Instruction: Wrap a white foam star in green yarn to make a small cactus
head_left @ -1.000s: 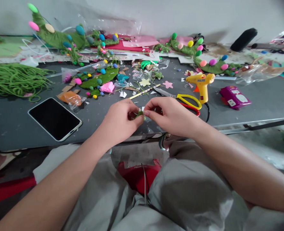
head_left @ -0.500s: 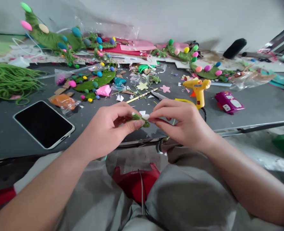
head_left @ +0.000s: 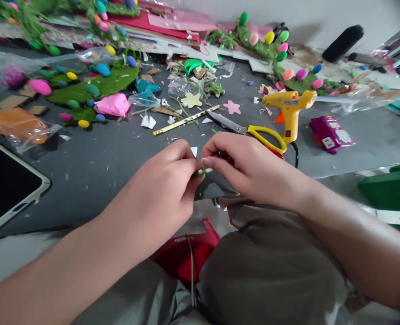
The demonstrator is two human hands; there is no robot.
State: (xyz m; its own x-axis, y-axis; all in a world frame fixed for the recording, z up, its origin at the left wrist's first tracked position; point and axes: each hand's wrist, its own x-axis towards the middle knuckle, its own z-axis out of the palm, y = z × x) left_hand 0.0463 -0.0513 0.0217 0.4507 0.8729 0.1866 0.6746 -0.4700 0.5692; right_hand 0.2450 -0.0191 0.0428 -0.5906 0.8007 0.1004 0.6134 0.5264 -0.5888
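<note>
My left hand is closed around a small green yarn-wrapped piece, most of which its fingers hide. A thin whitish end sticks out to the right. Against that end, my right hand pinches with thumb and forefinger; what lies between those fingertips is too small to make out. Both hands meet above the table's front edge. Just beyond the right hand lie yellow-handled scissors, and a patterned pencil rests farther left.
A yellow glue gun stands right of the scissors, beside a purple packet. Left are a phone, an orange bag and a green leaf shape with coloured balls. Paper stars and scraps litter the dark table.
The view has shifted closer and to the right. My left hand has turned over the green piece, covering more of it, and my right fingertips have closed in beside it.
</note>
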